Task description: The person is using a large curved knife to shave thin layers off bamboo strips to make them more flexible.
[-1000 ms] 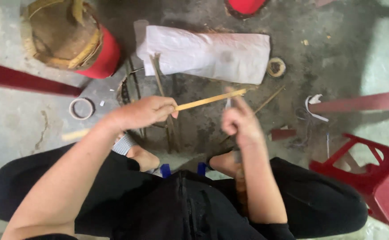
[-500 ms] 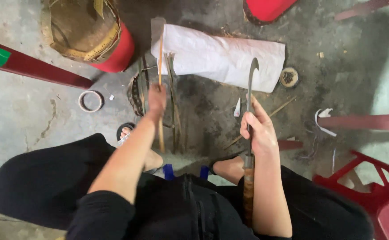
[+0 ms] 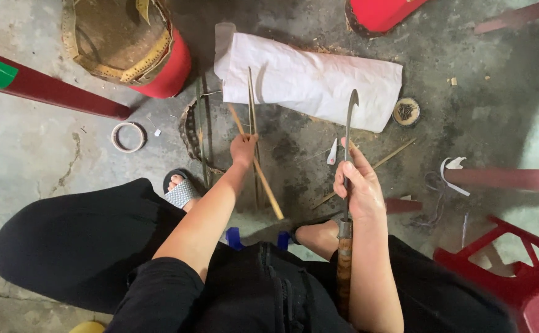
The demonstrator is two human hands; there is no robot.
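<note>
Drum (image 3: pixel 124 43) open, inside unclear; L hand (image 3: pixel 243 150) grips bamboo strip (image 3: pixel 258 166)

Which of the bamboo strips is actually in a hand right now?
The pale bamboo strip gripped by the left hand; the other strips lie loose on the floor.

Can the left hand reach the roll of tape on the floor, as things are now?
Probably yes. The roll of tape lies on bare floor beyond the left knee, with nothing on or around it. But the left hand already holds a bamboo stick.
</note>
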